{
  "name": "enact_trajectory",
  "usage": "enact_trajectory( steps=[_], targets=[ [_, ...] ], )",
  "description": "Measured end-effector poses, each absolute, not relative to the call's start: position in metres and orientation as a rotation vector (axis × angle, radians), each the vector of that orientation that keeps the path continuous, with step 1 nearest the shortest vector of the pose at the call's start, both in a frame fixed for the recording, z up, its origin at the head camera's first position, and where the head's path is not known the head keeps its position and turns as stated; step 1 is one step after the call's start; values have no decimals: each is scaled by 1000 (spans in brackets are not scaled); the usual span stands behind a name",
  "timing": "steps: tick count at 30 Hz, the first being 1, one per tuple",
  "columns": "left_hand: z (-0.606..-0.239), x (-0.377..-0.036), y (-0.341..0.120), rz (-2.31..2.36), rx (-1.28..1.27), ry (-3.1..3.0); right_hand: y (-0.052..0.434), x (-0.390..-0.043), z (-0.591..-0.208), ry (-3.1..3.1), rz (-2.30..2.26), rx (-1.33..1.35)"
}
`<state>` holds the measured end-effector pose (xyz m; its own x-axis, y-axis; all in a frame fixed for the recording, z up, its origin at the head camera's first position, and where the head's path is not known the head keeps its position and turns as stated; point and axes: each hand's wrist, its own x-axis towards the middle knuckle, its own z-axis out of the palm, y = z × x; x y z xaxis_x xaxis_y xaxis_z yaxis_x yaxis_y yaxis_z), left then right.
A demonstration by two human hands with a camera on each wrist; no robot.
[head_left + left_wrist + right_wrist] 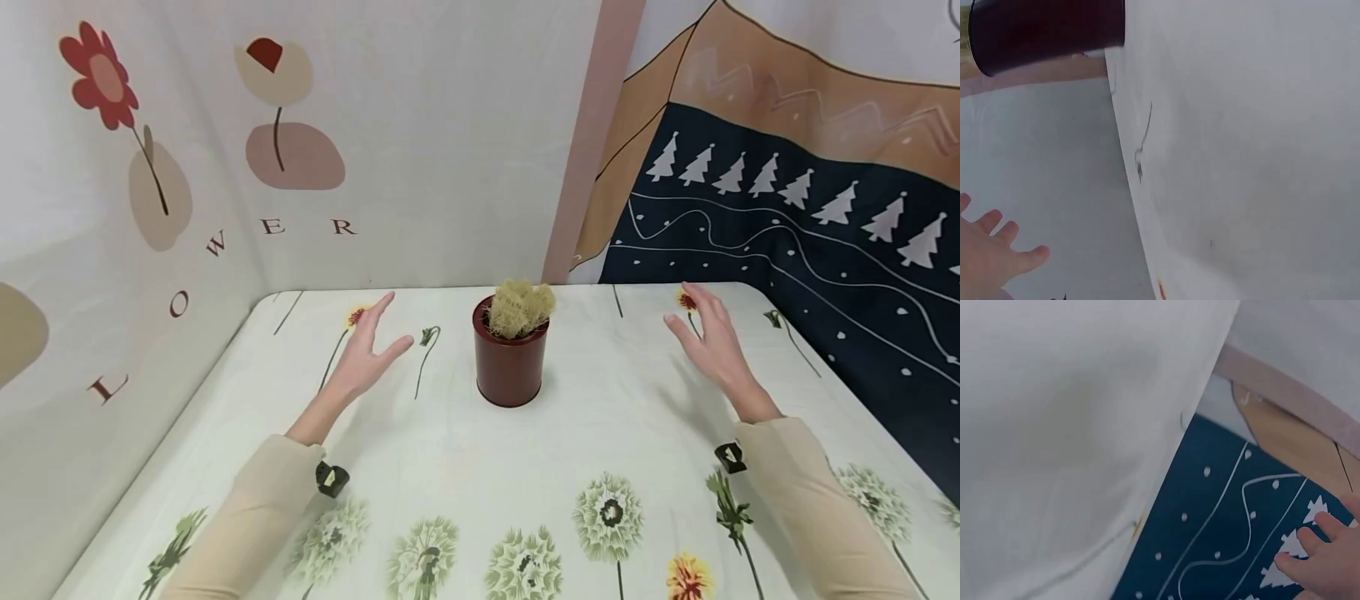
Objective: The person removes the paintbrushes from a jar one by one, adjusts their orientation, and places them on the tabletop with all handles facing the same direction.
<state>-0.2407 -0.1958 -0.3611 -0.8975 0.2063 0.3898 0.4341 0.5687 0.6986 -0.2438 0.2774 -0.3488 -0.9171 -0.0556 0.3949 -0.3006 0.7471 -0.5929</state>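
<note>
A dark red cylindrical pot [510, 371] stands upright near the back middle of the table. Pale yellow-green, moss-like tufts [520, 308] fill its top and rise above the rim. To the left of the pot, my left hand [365, 354] hovers with fingers extended and thumb apart, holding nothing. My right hand [711, 342] is over the table's right side, likewise empty and with its thumb spread. Neither hand touches the pot. In the left wrist view, the pot [1047, 31] shows at the top left, with the left hand [991, 256] below it. The right wrist view shows only the right hand [1325, 559].
A white tablecloth [450, 450] printed with dandelions and other flowers covers the table. Behind it hangs a pale curtain [435, 125] with flower shapes and letters. A dark blue cloth [750, 217] with white trees borders the right side. Small black wrist devices [332, 479] sit under both sleeves.
</note>
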Motion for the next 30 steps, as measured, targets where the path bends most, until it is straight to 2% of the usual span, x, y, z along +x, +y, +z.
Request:
enact_trajectory(
  steps=[9,15,21,28,29,30],
  targets=[
    [-355,-230,-166,-1739,-661,-2395,259,-248,-362,-2348,1553,295],
    [-343,-219,-146,-1788,-693,-2429,240,-244,-353,-2381,1643,257],
    [-347,-223,-139,-1821,-741,-2431,228,-245,-352,-2367,1728,237],
    [-365,-238,-136,-1870,-744,-2415,242,-294,-412,-2283,1793,321],
    [-368,-240,-135,-1871,-746,-2409,236,-286,-403,-2271,1853,337],
    [-368,-241,-134,-1875,-750,-2404,238,-294,-413,-2266,1844,339]
  ],
)
